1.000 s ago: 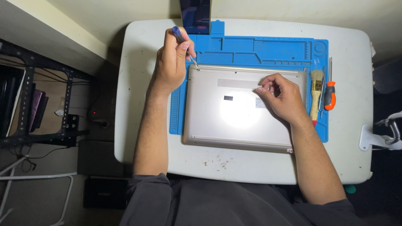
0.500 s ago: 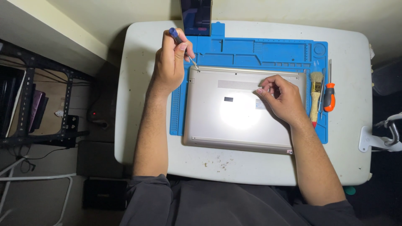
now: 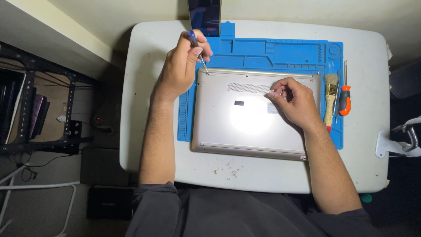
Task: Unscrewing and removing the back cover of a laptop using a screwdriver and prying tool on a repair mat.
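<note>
Head view: a blue-handled screwdriver (image 3: 195,48) is being pinched in the fingers of the left hand (image 3: 182,66), its tip set at the far left corner of the laptop (image 3: 254,114), which is lying bottom-up on the blue mat (image 3: 280,50) on the table (image 3: 144,87). Since a second ago, almost nothing is being shifted; the handle is only being tilted slightly, suggesting a corner screw being turned. The right hand (image 3: 296,103) is being rested on the laptop's base, fingers loosely curled, holding nothing visible.

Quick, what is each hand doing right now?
Left hand: closed on a blue-handled screwdriver, tip at the far-left corner of the upturned laptop.
Right hand: fingers curled, resting on the laptop; whether it holds anything cannot be told.
</note>
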